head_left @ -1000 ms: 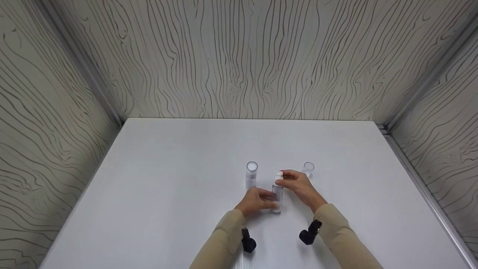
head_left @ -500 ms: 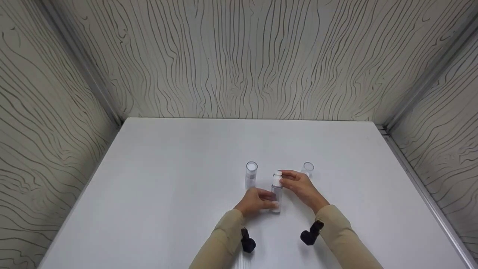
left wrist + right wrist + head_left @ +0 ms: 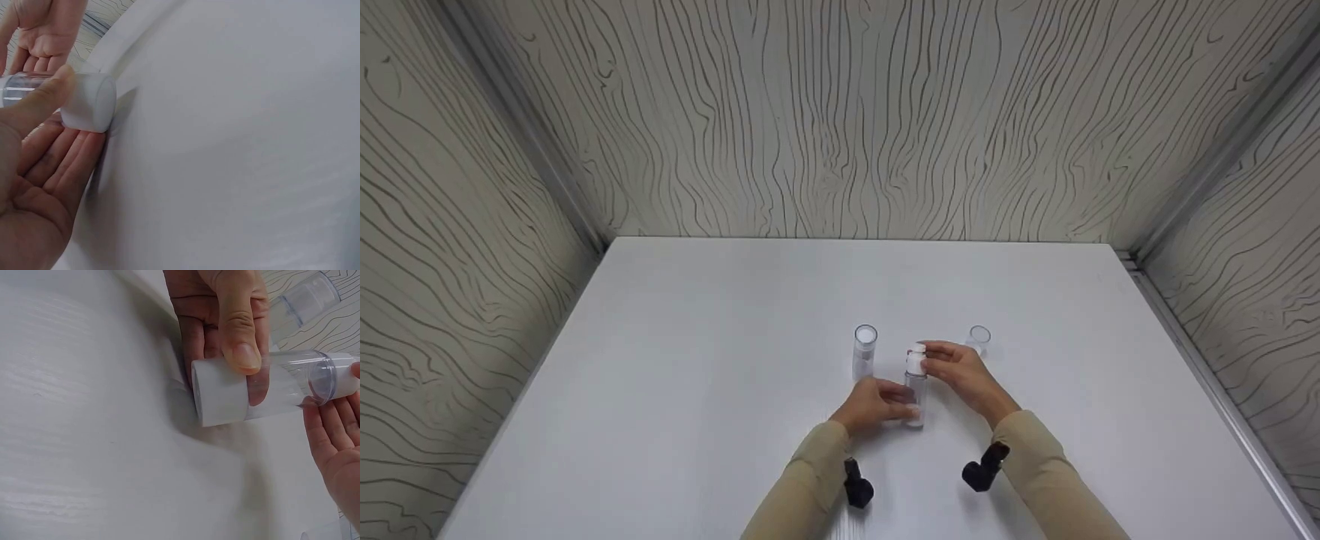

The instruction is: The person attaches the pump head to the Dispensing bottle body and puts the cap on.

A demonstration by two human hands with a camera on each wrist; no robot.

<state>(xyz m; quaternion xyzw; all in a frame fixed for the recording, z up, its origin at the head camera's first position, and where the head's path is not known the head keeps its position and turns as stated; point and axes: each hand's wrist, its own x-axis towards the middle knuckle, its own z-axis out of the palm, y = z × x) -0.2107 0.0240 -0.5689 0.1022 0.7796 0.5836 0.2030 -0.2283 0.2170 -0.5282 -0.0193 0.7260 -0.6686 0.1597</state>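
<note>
A clear cylindrical bottle (image 3: 915, 388) with a white pump top (image 3: 916, 362) stands roughly upright between both hands. My left hand (image 3: 866, 405) grips its lower part, with the thumb across it near the white base (image 3: 89, 104). At the other end, my right hand (image 3: 964, 373) pinches the white top between thumb and fingers. In the right wrist view, the see-through barrel (image 3: 287, 382) shows between the white base and the top. Whether the base touches the table cannot be told.
A second clear bottle (image 3: 865, 352) with a white top inside a transparent cap stands behind my left hand. Beyond my right hand a loose transparent cap (image 3: 979, 337) is on the white table (image 3: 675, 360). Patterned panels (image 3: 825, 120) enclose the back and sides.
My right thumb has shifted from the front of the white top to its right side, and the top has tilted slightly leftward. My left hand has kept its grip and place.
</note>
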